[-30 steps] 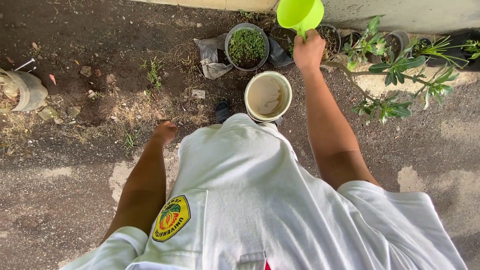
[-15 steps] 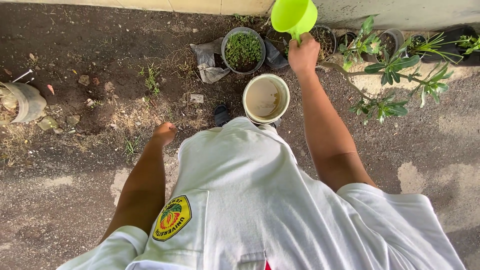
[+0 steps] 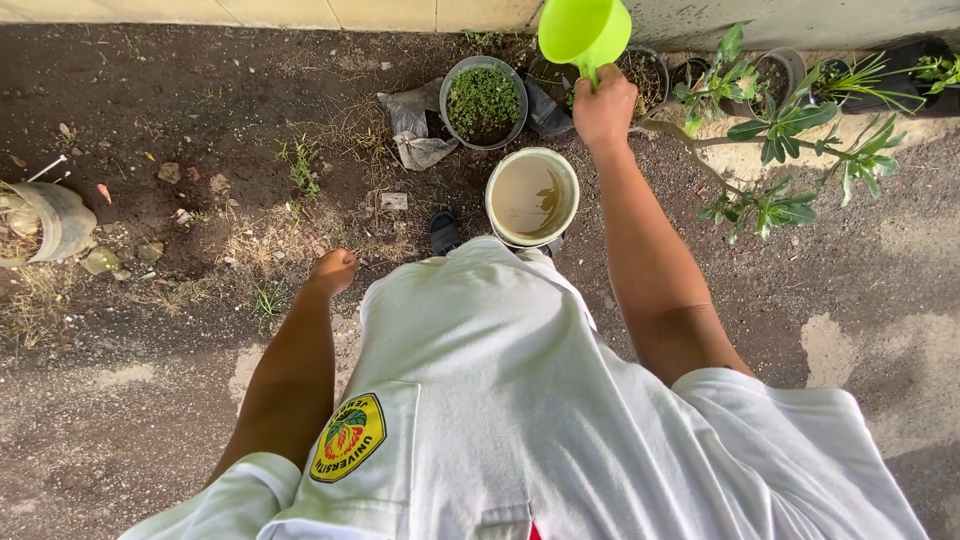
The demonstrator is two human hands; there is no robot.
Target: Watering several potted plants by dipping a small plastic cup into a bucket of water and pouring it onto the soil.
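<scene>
My right hand (image 3: pixel 604 104) grips the handle of a lime-green plastic scoop (image 3: pixel 583 31), held out over the dark pots by the wall. Just below it stands a white bucket (image 3: pixel 532 197) of murky water at my feet. A grey round pot (image 3: pixel 484 101) of small green seedlings sits left of the scoop. My left hand (image 3: pixel 334 271) hangs at my side in a loose fist, holding nothing, above bare soil and dry grass.
A leafy plant (image 3: pixel 783 130) on a bent stem leans out to the right, with several small pots (image 3: pixel 778 72) along the wall. A crumpled grey bag (image 3: pixel 412 122) lies beside the seedling pot. An overturned container (image 3: pixel 55 217) lies at far left. My dark sandal (image 3: pixel 444 232) shows near the bucket.
The scoop and my right hand have shifted slightly left and nearer the wall. The view has drifted a little; my left hand stays at my side.
</scene>
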